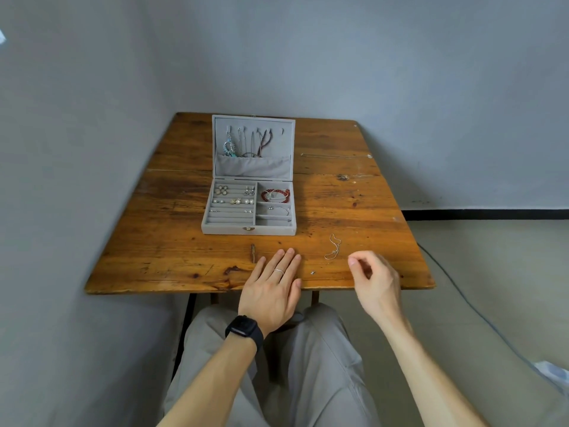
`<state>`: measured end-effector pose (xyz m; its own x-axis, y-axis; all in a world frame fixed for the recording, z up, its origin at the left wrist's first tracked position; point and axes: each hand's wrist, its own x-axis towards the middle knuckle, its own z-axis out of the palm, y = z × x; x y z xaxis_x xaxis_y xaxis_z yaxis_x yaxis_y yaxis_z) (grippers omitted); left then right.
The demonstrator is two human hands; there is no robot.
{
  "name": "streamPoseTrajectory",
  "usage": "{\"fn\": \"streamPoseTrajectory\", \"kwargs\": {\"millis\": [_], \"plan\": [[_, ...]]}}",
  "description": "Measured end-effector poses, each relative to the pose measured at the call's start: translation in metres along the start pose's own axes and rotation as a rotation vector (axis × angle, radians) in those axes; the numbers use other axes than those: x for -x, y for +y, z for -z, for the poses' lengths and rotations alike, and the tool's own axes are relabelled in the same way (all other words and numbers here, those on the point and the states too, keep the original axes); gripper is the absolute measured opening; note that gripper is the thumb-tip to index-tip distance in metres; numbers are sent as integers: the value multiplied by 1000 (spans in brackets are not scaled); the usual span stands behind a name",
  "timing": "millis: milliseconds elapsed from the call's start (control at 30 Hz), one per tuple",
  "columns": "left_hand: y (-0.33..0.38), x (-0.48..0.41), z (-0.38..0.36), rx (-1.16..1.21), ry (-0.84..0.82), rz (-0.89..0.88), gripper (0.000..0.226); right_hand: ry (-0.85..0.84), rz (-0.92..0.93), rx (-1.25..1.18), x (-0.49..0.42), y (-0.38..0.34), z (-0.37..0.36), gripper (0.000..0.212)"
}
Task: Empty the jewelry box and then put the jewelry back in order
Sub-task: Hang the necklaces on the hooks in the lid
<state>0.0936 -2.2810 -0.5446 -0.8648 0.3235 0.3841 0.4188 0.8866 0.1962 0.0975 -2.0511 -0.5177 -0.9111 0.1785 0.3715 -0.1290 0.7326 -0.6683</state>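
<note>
The grey jewelry box (226, 229) stands open mid-table, lid upright. Several necklaces (246, 143) hang inside the lid above its pocket. Earrings (234, 201) sit in the left ring rolls, a red bead bracelet (276, 195) fills the upper right compartment, and a thin silver bangle (278, 208) lies below it. A thin silver chain (333, 248) lies crumpled on the table in front of the box's right side. A tiny stud (312, 273) lies near the front edge. My left hand (274, 288) rests flat on the table with straight fingers. My right hand (374, 275) hovers right of the chain, fingers loosely curled, holding nothing visible.
A long thin necklace (335, 155) lies stretched out on the wooden table (160, 248) at the back right. Grey walls close in at the back and left. A cable runs along the floor on the right. My knees are under the front edge.
</note>
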Motion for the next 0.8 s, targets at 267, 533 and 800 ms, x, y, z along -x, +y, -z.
{"fn": "streamPoseTrajectory", "kwargs": {"millis": [267, 533, 800], "plan": [[8, -11, 12, 210, -92, 188, 40, 278, 46, 111, 26, 16, -25, 10], [29, -25, 14, 301, -129, 347, 21, 306, 57, 84, 26, 22, -27, 19], [22, -40, 21, 176, -139, 280, 19, 285, 36, 68, 27, 25, -29, 19]]}}
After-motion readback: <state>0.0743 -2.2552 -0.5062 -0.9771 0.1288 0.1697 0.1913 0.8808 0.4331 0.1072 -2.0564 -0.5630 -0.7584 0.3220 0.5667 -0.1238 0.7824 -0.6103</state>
